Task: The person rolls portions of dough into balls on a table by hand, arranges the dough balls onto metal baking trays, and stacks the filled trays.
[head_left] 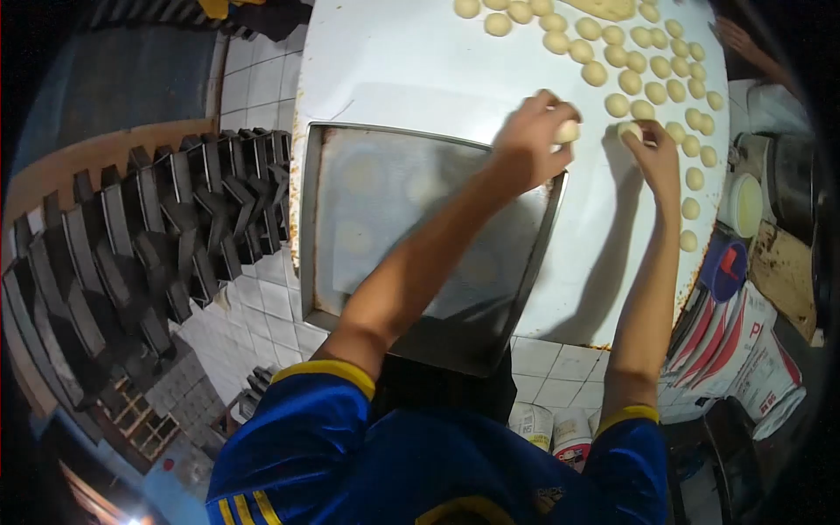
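Observation:
My left hand [529,140] is above the right rim of the baking tray, its fingers closed around a pale dough ball [567,132]. Farther right, my right hand [654,156] pinches another dough ball [628,129] at the near edge of the group on the table. Many more round dough balls [594,73] lie in loose rows at the far right of the white table [420,66]. The rectangular metal baking tray [541,249] sits close to my body, lined with a translucent sheet [394,210]. Faint round shapes show on the sheet; my left forearm covers part of it.
A larger slab of dough [604,7] lies at the table's far edge. Stacked dark metal trays [166,227] stand on the left. Another person's hand [739,39] shows at the upper right. Printed sacks [739,359], a purple container [724,267] and white buckets [573,433] stand around the table.

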Available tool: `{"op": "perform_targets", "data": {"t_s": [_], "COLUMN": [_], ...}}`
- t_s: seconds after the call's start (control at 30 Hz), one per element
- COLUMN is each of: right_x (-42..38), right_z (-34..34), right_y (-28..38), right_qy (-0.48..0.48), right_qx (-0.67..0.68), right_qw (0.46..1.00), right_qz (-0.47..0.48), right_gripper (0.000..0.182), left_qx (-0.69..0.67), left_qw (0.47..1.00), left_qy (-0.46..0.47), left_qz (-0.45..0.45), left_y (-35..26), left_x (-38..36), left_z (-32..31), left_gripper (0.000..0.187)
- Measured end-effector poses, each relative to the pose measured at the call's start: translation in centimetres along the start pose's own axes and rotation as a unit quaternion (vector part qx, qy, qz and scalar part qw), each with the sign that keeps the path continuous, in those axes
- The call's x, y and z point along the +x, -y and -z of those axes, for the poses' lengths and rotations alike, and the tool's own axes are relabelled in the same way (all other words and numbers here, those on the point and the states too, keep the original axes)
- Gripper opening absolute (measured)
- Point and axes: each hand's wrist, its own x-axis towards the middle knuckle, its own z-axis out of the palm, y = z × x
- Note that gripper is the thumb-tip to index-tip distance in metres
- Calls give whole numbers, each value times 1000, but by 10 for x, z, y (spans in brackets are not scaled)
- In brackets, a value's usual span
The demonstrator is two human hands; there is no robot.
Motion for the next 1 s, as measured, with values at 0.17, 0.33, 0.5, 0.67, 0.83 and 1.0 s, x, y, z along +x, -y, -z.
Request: {"op": "perform_targets", "data": {"t_s": [0.17, 0.33, 0.5, 0.67, 0.83, 1.0], "right_x": [-122, -165, -175, -197, -155, -36], "right_z": [-54, -199, -250, -281, -235, -133], "right_y": [158, 195, 209, 182, 186, 198], "right_qy": [165, 159, 223, 139, 237, -2], "right_qx": [180, 162, -162, -257, 97, 134], "right_qw": [970, 966, 953, 911, 957, 984], "right_qz": [5, 124, 125, 291, 137, 118], "right_gripper": [43, 46, 52, 83, 72, 39], "left_qx": [97, 119, 213, 216, 222, 98], "left_qw": [983, 967, 958, 967, 959, 995], "left_qy": [-32, 47, 118, 115, 143, 30], "left_qz": [154, 219, 150, 68, 105, -2], "left_y": [29, 96, 123, 139, 91, 87], "left_x": [-115, -176, -196, -218, -179, -37], "left_z": [182, 222, 217, 194, 213, 172], "left_gripper": [45, 43, 67, 95, 88, 74]}}
